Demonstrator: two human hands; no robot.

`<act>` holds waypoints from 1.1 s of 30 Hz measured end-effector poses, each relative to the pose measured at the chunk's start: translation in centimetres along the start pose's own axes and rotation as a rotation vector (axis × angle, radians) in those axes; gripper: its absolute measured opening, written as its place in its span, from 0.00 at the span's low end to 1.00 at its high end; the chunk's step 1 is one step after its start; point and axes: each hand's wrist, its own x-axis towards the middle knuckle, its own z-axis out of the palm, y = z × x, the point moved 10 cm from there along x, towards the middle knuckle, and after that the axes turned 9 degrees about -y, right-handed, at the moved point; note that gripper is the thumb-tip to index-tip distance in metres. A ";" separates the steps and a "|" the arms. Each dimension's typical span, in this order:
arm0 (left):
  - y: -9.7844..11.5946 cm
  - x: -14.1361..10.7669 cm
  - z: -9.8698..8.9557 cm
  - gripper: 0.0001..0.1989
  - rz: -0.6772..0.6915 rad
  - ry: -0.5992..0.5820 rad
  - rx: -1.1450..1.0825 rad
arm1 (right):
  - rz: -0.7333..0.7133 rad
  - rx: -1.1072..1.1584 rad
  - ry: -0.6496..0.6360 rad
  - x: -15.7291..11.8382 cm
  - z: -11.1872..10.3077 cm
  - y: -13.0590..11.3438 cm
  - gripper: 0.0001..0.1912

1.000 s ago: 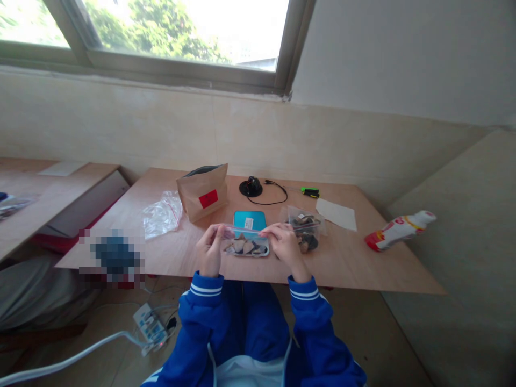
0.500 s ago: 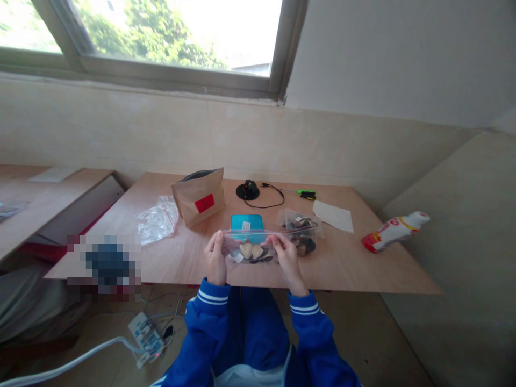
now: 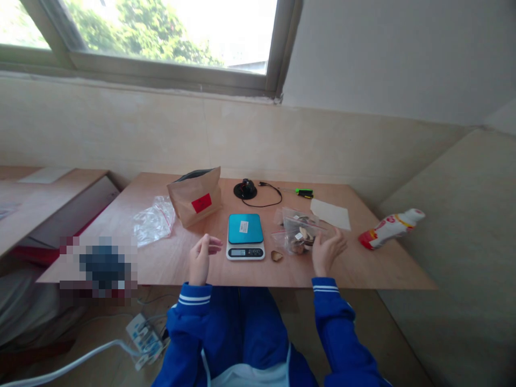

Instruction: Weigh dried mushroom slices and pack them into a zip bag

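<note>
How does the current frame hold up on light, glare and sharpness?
Head view: the window burns out to white in part while the floor below the table sits dim; head view: the filled bag carries a pale sheen; head view: the scale is clear in outline, its display too small to read; head view: a pixelated patch covers part of the table's left front edge.

Clear plastic zip bags with reddish seal strips, white labels and brown, flake-like contents lie overlapping on the light wood surface, exact count indeterminable. Left of them, a white digital scale with a blue, white-stickered platform sits flat; one curled brown piece lies loose between.
</note>
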 end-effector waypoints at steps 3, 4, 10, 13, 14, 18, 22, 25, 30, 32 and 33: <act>-0.4 0.0 0.1 0.29 -0.019 -0.020 0.018 | -0.213 -0.051 -0.026 -3.4 0.6 -4.2 0.24; -0.4 0.0 0.1 0.29 -0.019 -0.021 0.027 | -0.300 -0.063 -0.102 -4.3 1.6 -5.4 0.22; -0.5 0.2 -2.1 0.28 0.003 0.033 0.077 | -0.488 -0.196 -0.379 -5.3 6.2 -5.4 0.22; -1.3 0.4 -4.5 0.29 -0.016 0.118 0.084 | -0.512 -0.209 -0.383 -4.8 6.2 -5.2 0.22; -1.6 0.5 -5.3 0.30 -0.024 0.147 0.083 | -0.521 -0.203 -0.377 -5.0 5.9 -5.5 0.21; -2.6 0.4 -7.4 0.29 -0.044 0.205 0.084 | -0.664 -0.117 -0.541 -8.4 5.8 -7.9 0.17; -1.5 0.2 -8.2 0.26 0.000 0.252 0.119 | -0.781 -0.115 -0.773 -12.0 7.1 -8.6 0.16; 1.0 0.9 -7.3 0.19 0.099 0.240 0.192 | -0.776 -0.124 -0.805 -12.0 7.7 -7.9 0.13; 5.5 3.2 -4.2 0.13 0.259 0.159 0.258 | -0.767 -0.033 -0.795 -11.1 7.9 -6.9 0.14; 6.8 4.0 -3.3 0.11 0.308 0.138 0.280 | -0.744 -0.031 -0.764 -10.9 7.6 -6.4 0.16; 7.4 4.3 -3.1 0.11 0.332 0.140 0.297 | -0.735 -0.031 -0.752 -11.0 7.3 -6.2 0.17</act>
